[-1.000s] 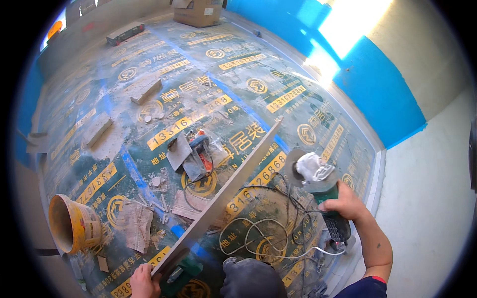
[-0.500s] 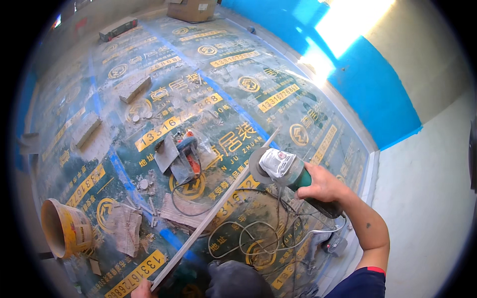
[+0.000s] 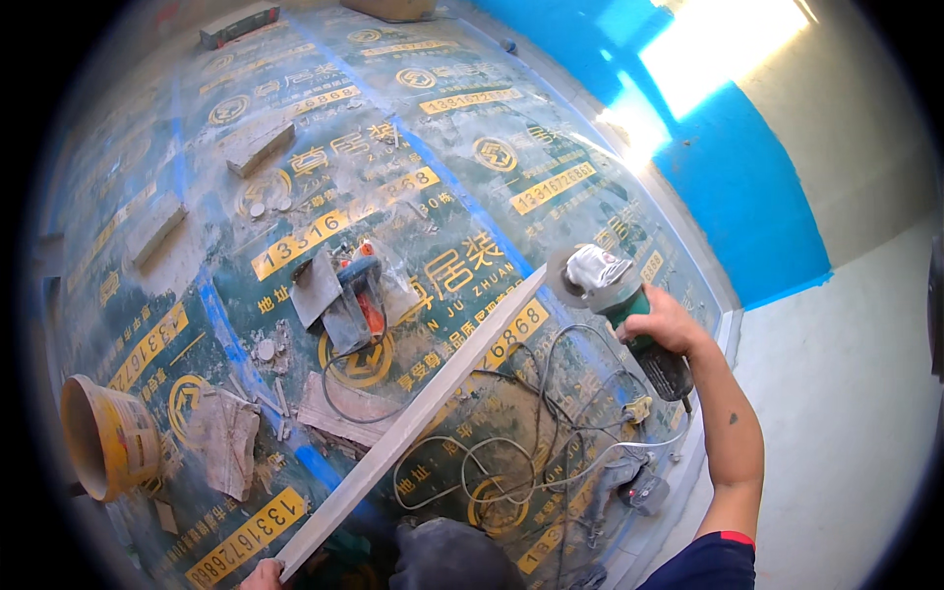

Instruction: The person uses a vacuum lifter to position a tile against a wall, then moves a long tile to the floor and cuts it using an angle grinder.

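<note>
My left hand point(image 3: 263, 574) has its fingers closed on the near end of the long grey strip point(image 3: 403, 433), though the lower border cuts off most of that hand, so I cannot tell how every finger sits; my right hand point(image 3: 664, 323) is wrapped snugly round the grinder point(image 3: 621, 298), towards the right edge of the floor sheet point(image 3: 442, 216); the strip slants over that sheet, from its near side up towards the right edge, and its far end meets the line of the disc point(image 3: 559, 280); whether the two touch or one merely overlaps the other, I cannot tell; nor can I tell whether the disc is spinning. As for how far along this is, I judge the work on the strip to be under way rather than finished; the strip is one unbroken length, and I see no clear notch in it; how much of its edge is dressed, and how much is left, does not show; two grey blocks, the upper block point(image 3: 261, 149) and the lower block point(image 3: 160, 234), lie towards the sheet's left edge, well apart from the strip; the bucket point(image 3: 128, 442) lies nearer that edge; the red tool point(image 3: 369, 300) rests between strip and blocks, out of my hands.
</note>
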Available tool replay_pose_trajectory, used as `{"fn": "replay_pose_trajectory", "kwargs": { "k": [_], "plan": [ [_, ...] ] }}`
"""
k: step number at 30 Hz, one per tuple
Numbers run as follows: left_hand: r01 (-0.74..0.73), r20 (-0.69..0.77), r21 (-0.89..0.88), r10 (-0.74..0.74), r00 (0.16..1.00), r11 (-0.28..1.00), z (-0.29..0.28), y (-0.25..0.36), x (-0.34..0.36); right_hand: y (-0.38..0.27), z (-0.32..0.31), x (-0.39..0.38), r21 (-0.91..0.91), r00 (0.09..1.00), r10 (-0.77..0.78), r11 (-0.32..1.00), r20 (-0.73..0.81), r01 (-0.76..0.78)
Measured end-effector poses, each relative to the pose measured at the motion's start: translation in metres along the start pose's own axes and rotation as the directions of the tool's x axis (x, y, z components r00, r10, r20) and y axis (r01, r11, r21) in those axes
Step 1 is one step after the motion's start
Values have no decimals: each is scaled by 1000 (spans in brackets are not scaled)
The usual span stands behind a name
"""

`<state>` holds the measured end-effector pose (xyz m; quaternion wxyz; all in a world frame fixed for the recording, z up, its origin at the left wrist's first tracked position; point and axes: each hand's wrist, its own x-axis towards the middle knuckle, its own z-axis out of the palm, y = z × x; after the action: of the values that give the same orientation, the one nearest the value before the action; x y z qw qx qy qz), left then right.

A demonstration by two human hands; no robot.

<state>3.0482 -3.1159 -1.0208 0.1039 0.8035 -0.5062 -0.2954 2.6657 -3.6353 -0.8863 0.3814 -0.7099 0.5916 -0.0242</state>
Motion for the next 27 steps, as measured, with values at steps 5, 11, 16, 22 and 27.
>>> {"fn": "replay_pose_trajectory", "kwargs": {
  "k": [5, 11, 16, 22, 27],
  "plan": [
    [-37, -24, -16, 36, 999, 999, 1, 2, -1, -1, -8, 4, 43, 998, 61, 997, 30, -62],
    [-54, -63, 23, 55, 996, 998, 5, -1, -5, -1, 13, -15, -107, 991, -70, 991, 116, 82],
    [-32, -15, 49, 33, 999, 998, 6, -1, -4, 13, 3, -8, -31, 998, -27, 999, 54, 29],
    [-27, 0, 24, 27, 1000, 999, 4, -1, -3, 16, -4, -1, 0, 999, 24, 1000, 34, -24],
    [-16, 15, 58, 15, 1000, 998, 8, -5, -8, 9, 10, -12, -48, 997, -33, 998, 65, 36]
  ]
}}
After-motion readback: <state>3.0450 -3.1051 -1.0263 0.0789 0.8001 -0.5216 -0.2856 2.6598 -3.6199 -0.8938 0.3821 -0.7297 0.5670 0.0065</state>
